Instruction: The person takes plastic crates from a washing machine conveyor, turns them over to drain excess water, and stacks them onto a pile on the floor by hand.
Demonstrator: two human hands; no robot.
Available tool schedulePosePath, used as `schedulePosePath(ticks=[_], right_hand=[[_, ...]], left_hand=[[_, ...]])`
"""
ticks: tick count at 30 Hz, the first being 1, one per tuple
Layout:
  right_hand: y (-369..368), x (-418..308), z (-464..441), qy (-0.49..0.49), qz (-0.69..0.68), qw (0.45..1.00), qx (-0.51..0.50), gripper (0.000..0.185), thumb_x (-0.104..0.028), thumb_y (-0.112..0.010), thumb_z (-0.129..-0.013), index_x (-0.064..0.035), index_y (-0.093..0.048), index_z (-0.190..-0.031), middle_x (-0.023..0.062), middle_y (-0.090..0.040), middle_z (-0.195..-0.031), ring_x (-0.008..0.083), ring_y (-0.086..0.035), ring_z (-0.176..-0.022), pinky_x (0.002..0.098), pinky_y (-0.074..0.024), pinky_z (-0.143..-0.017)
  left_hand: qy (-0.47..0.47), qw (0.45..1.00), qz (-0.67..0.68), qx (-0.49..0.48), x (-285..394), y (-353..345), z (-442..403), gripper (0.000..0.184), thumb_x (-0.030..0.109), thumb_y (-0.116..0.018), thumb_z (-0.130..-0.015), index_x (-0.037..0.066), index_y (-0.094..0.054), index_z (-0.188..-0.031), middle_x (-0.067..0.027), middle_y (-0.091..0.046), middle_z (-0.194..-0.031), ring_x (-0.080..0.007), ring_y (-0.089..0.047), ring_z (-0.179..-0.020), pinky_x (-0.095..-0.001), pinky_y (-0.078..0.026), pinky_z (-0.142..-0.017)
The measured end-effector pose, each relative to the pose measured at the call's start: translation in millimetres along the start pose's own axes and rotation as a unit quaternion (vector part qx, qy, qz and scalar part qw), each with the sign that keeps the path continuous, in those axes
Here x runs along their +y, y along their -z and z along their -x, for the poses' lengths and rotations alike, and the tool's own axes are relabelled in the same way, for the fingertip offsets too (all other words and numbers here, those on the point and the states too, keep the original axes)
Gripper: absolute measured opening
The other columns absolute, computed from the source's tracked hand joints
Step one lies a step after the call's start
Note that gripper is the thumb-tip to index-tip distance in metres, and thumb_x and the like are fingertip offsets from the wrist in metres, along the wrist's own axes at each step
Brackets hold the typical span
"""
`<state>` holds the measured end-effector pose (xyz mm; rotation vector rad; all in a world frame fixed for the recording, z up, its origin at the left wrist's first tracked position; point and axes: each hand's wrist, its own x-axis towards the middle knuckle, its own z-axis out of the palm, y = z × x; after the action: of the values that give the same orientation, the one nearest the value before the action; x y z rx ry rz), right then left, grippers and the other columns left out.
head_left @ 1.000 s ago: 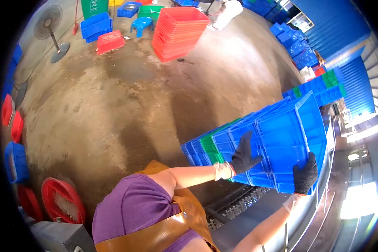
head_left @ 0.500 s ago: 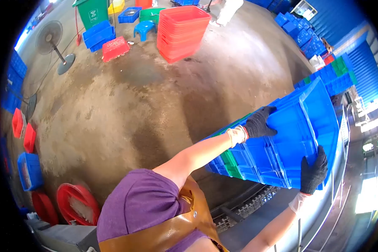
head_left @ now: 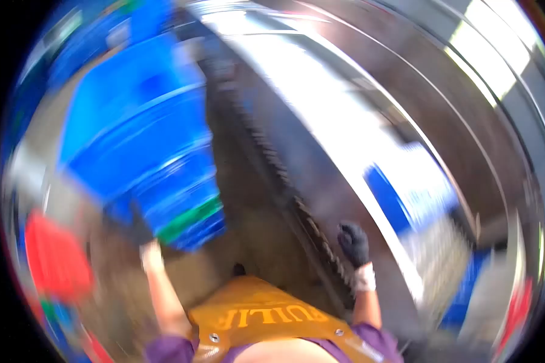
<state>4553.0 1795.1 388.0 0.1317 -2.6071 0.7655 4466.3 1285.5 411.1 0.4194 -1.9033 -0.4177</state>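
A tall stack of blue crates [head_left: 133,121] with a green layer low down stands on the left, smeared by motion. My left hand [head_left: 130,227], in a dark glove, is at the stack's near lower side; its blurred fingers do not show whether it grips or only touches a crate. My right hand [head_left: 354,244], also dark-gloved with a pale cuff, is apart from the stack. It hovers beside the metal side of a long machine [head_left: 321,163], its fingers curled and nothing visible in them.
On the machine's far side sits a blue and white crate or block [head_left: 409,187], blurred. Red stacked tubs [head_left: 54,257] stand at the left. A chain-like strip [head_left: 272,154] runs along the machine's base, beside the floor [head_left: 242,199] between it and the crates.
The view has swung right, bringing the machine to the centre and the blue stack to the left. My right hand has come off the crate; my left hand stays near the stack.
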Motion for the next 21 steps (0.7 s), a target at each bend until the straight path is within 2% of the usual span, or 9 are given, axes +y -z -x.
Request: schedulePosePath(ticks=[2,4,7,9,11,14,16,19,21], right_hand=[[47,21,54,-0.189,-0.044,0.971,0.138,0.026,-0.013,-0.061,-0.075,-0.0026,-0.059,-0.099,0.0156,-0.061,-0.093,0.0288,-0.059,-0.088,0.0358,-0.0470,-0.077],[88,33,103,-0.318,-0.034,0.913,0.251,0.029,-0.019,-0.059,-0.078,-0.0014,-0.058,-0.101,0.0152,-0.061,-0.096,0.0286,-0.059,-0.089,0.0335,-0.0463,-0.079],[124,57,171,-0.346,0.034,0.850,0.396,0.027,-0.015,-0.059,-0.077,-0.0020,-0.058,-0.101,0.0141,-0.060,-0.097,0.0240,-0.060,-0.088,0.0321,-0.0468,-0.078],[150,40,205,-0.402,0.028,0.809,0.428,0.031,-0.014,-0.060,-0.076,-0.0021,-0.057,-0.105,0.0131,-0.060,-0.099,0.0240,-0.059,-0.089,0.0320,-0.0467,-0.079],[160,59,237,-0.381,0.041,0.776,0.501,0.033,-0.010,-0.061,-0.076,-0.0017,-0.056,-0.108,0.0140,-0.060,-0.101,0.0246,-0.059,-0.091,0.0320,-0.0464,-0.080],[193,74,271,-0.361,0.121,0.764,0.521,0.032,-0.009,-0.061,-0.075,-0.0013,-0.057,-0.106,0.0158,-0.061,-0.100,0.0267,-0.058,-0.094,0.0331,-0.0445,-0.084],[205,90,287,-0.363,0.237,0.765,0.476,0.031,-0.006,-0.058,-0.078,0.0001,-0.056,-0.108,0.0138,-0.059,-0.101,0.0254,-0.058,-0.094,0.0330,-0.0461,-0.081],[205,94,300,-0.334,0.340,0.772,0.420,0.021,-0.008,-0.057,-0.077,-0.0036,-0.058,-0.098,0.0140,-0.059,-0.095,0.0311,-0.055,-0.090,0.0381,-0.0435,-0.079],[209,101,305,-0.326,0.407,0.783,0.340,0.016,-0.009,-0.056,-0.076,-0.0056,-0.058,-0.091,0.0133,-0.058,-0.091,0.0318,-0.053,-0.089,0.0400,-0.0419,-0.079]], left_hand=[[-0.064,0.997,0.025,0.029,48,-21,35,0.053,0.026,-0.056,-0.086,-0.005,-0.037,-0.124,-0.0240,-0.039,-0.126,-0.0360,-0.037,-0.118,-0.0463,-0.032,-0.099],[-0.070,0.969,0.192,-0.140,108,-54,96,0.059,0.026,-0.063,-0.080,-0.005,-0.036,-0.123,-0.0239,-0.041,-0.121,-0.0373,-0.041,-0.113,-0.0438,-0.036,-0.094],[-0.216,0.796,0.391,-0.409,240,-41,168,0.060,0.015,-0.065,-0.073,-0.001,-0.037,-0.124,-0.0194,-0.042,-0.122,-0.0360,-0.041,-0.114,-0.0440,-0.030,-0.099],[-0.375,0.600,0.550,-0.444,311,-9,179,0.060,0.012,-0.067,-0.069,0.002,-0.041,-0.122,-0.0186,-0.043,-0.122,-0.0339,-0.040,-0.116,-0.0436,-0.031,-0.099],[-0.483,0.519,0.582,-0.399,374,3,201,0.062,0.011,-0.069,-0.066,0.003,-0.043,-0.122,-0.0182,-0.044,-0.122,-0.0333,-0.038,-0.118,-0.0442,-0.031,-0.099],[-0.418,0.515,0.621,-0.419,453,-11,243,0.077,0.012,-0.072,-0.063,0.004,-0.033,-0.129,-0.0173,-0.040,-0.126,-0.0355,-0.035,-0.120,-0.0432,-0.029,-0.100],[-0.366,0.583,0.595,-0.416,507,-36,258,0.079,0.015,-0.071,-0.064,0.003,-0.029,-0.130,-0.0204,-0.036,-0.127,-0.0358,-0.032,-0.120,-0.0419,-0.029,-0.100],[-0.345,0.681,0.447,-0.467,559,-101,272,0.093,0.019,-0.077,-0.055,0.004,-0.025,-0.131,-0.0228,-0.038,-0.124,-0.0358,-0.034,-0.119,-0.0405,-0.028,-0.102],[-0.409,0.678,0.267,-0.549,571,-143,270,0.100,0.019,-0.080,-0.051,0.006,-0.022,-0.132,-0.0232,-0.037,-0.126,-0.0352,-0.036,-0.119,-0.0389,-0.031,-0.102]])
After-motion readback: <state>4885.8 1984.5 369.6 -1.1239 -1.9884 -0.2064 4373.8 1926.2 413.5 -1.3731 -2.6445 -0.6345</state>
